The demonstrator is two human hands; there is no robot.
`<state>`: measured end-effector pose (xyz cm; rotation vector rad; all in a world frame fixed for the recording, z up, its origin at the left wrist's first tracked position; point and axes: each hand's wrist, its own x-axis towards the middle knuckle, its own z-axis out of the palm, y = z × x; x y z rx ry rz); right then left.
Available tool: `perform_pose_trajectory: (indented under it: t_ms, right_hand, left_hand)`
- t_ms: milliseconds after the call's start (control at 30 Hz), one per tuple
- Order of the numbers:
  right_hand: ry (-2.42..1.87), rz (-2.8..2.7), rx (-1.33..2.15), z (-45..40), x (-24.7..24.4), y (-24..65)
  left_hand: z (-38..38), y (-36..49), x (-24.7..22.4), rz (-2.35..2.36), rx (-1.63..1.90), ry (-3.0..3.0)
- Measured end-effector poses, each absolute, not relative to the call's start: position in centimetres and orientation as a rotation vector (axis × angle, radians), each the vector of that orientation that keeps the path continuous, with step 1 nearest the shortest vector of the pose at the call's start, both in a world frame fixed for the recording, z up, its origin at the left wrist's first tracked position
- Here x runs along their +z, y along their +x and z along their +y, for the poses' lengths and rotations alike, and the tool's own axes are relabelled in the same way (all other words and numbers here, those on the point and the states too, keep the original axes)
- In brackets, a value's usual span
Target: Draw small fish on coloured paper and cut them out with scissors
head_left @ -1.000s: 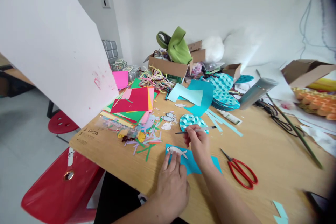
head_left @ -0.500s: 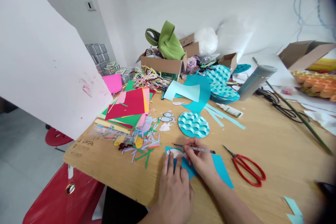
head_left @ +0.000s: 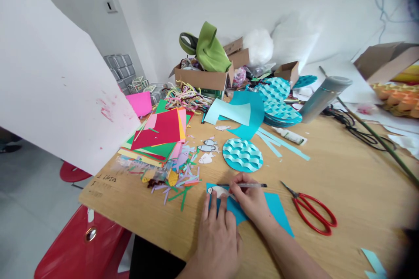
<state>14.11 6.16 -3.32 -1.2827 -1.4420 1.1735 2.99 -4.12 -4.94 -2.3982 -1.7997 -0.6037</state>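
A blue paper sheet [head_left: 277,209] lies near the front of the table, with a white fish cutout [head_left: 218,191] on its left part. My left hand [head_left: 220,226] rests flat, its spread fingertips on the cutout and the blue sheet. Just right of it, my right hand [head_left: 249,198] pinches a thin dark pen [head_left: 257,185] over the cutout's right end; the pen lies nearly level. Behind my hands sits a blue disc with wavy strips [head_left: 242,155]. Red-handled scissors [head_left: 314,211] lie partly open to the right.
Coloured paper sheets [head_left: 157,133], paper scraps [head_left: 183,183] and fish cutouts [head_left: 207,148] lie at left. Farther back are a cardboard box [head_left: 201,79], patterned discs [head_left: 278,104], a glue tube [head_left: 290,136] and a grey bottle [head_left: 325,98]. A white board [head_left: 65,78] leans at far left.
The pen has turned slightly, its right end now a little higher. Both hands stay nearly in place. The view has shifted slightly.
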Motion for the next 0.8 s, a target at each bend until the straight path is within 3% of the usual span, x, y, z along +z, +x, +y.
perform_pose_trajectory:
  t_ms: [800]
  right_hand:
    - [-1.243,-1.401,1.220,6.34,-3.36,14.01]
  left_hand:
    - [-4.04,2.81,-5.15,-1.766,-0.605,-2.379]
